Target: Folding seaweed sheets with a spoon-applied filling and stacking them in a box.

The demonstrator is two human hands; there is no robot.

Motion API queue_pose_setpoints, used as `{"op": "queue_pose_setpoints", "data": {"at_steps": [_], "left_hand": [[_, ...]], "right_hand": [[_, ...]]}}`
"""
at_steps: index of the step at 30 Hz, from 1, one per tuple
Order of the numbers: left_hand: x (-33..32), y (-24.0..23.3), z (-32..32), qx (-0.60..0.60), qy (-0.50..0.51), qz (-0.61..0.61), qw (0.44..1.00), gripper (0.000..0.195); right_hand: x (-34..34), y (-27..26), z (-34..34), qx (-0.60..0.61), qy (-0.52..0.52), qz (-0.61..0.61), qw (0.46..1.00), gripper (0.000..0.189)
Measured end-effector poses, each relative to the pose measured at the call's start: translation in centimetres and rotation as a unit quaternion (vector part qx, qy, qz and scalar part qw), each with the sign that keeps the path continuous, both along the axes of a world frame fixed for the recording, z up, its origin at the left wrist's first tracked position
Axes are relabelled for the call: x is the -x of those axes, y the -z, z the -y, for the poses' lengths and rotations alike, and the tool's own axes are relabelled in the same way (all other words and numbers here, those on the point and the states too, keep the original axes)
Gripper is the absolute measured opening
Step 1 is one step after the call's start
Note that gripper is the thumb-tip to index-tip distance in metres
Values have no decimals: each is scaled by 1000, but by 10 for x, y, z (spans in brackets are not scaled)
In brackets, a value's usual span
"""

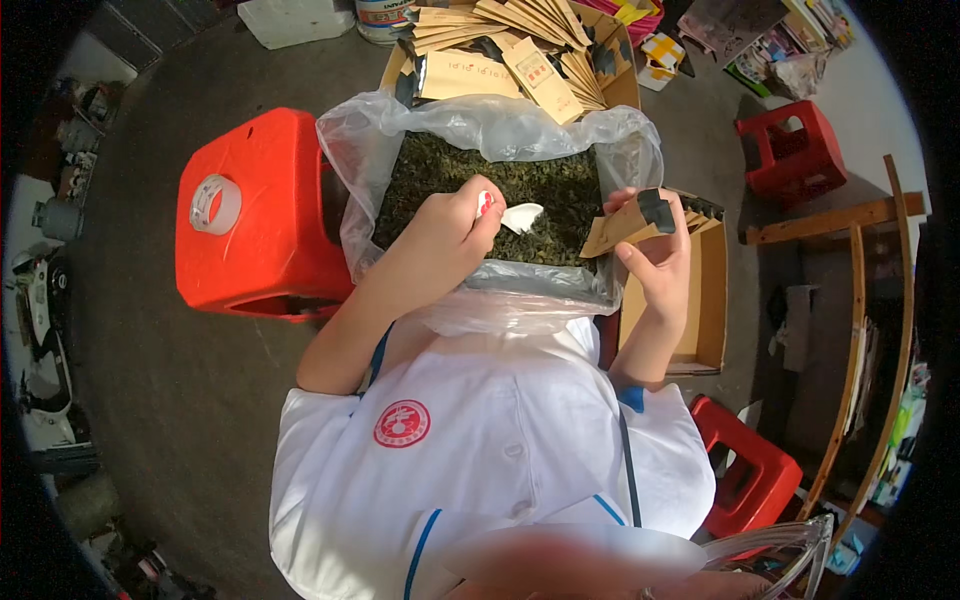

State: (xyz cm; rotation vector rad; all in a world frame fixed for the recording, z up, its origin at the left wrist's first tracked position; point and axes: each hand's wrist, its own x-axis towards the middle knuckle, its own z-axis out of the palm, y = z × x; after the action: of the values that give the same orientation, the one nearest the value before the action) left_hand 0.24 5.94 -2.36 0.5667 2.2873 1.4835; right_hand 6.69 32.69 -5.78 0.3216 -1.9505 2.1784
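My left hand (469,217) grips the handle of a small white scoop (523,217), which has red marks on its handle end. The scoop's bowl is over dark dried leaves (442,165), possibly tea, in a container lined with a clear plastic bag (510,124). At the right edge of the leaves, my right hand (656,240) holds a kraft paper packet (619,225) between thumb and fingers, tilted, its dark end upward. Whether the packet has anything inside cannot be seen. Many similar kraft packets (472,75) lie in a cardboard box beyond the leaves.
A red plastic stool (251,262) at the left bears a tape roll (215,204). An open cardboard box (709,315) with packets is beside my right forearm. More red stools (750,480) and a wooden frame (859,322) stand at the right. A paint bucket (382,19) is beyond.
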Motion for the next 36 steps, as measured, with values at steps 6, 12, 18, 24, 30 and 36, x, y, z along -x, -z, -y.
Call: {"op": "queue_pose_setpoints", "data": {"at_steps": [6, 12, 18, 24, 30, 36], "left_hand": [[2, 20, -3, -24, 6, 63, 998, 14], [-1, 24, 3, -57, -38, 126, 990, 15], [-6, 2, 17, -44, -56, 108, 992, 16], [-13, -25, 47, -42, -122, 99, 987, 13], [-16, -56, 74, -95, -172, 15, 980, 8], [-16, -80, 67, -42, -168, -28, 984, 8]], "right_hand": [[-2, 1, 3, -3, 14, -2, 1000, 56], [-3, -4, 4, -20, 11, 11, 1000, 57], [-1, -8, 9, -62, 11, -16, 998, 56], [7, -10, 21, -253, 53, -45, 965, 54], [15, -16, 46, -326, 49, -39, 943, 47], [19, -14, 55, -329, 27, -16, 944, 47]]}}
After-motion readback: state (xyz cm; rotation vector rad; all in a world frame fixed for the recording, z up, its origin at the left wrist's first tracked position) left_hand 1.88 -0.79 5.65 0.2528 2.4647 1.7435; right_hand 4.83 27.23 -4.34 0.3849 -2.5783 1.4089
